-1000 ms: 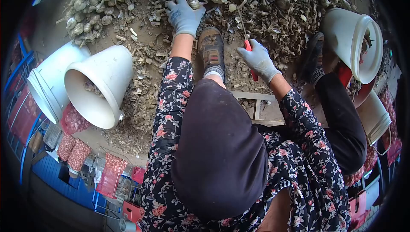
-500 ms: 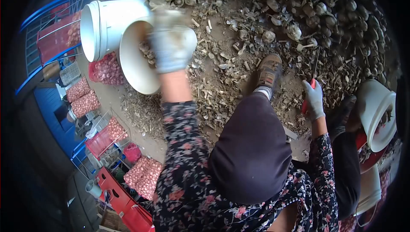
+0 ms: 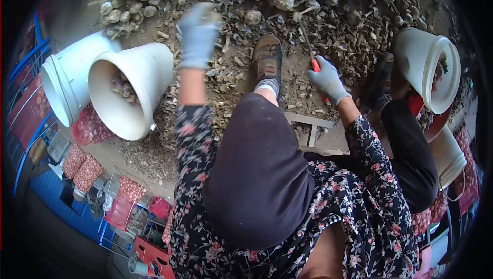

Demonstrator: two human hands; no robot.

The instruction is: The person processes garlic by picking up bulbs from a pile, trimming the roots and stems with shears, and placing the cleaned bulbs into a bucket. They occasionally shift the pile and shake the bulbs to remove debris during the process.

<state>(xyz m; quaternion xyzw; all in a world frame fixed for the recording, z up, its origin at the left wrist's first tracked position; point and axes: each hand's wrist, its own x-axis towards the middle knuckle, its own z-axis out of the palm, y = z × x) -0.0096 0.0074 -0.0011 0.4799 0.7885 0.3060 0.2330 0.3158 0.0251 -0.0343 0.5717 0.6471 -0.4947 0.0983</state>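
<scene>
My left hand (image 3: 199, 37), in a pale glove, is over the litter of dry garlic stems and skins, just below the garlic pile at upper left. Motion smears its fingers, so what they hold cannot be made out. My right hand (image 3: 329, 81), also gloved, is closed round a red-handled tool (image 3: 315, 65) with a long thin blade pointing up toward the garlic bulbs (image 3: 284, 1). A white bucket (image 3: 156, 68) lies tipped left of my left hand, with several garlic bulbs (image 3: 123, 87) inside.
Another white bucket (image 3: 77, 68) lies behind the first, near a red net bag (image 3: 92, 126) of garlic. At right are a tilted white bucket (image 3: 418, 58) and a person's dark trouser leg (image 3: 408, 150). My shoe (image 3: 268, 61) stands among the scraps. Filled net sacks (image 3: 88, 174) stand at lower left.
My left hand has moved away from the mouth of the tipped bucket, out over the scraps. The view has shifted to the right. My right hand still grips the red-handled tool.
</scene>
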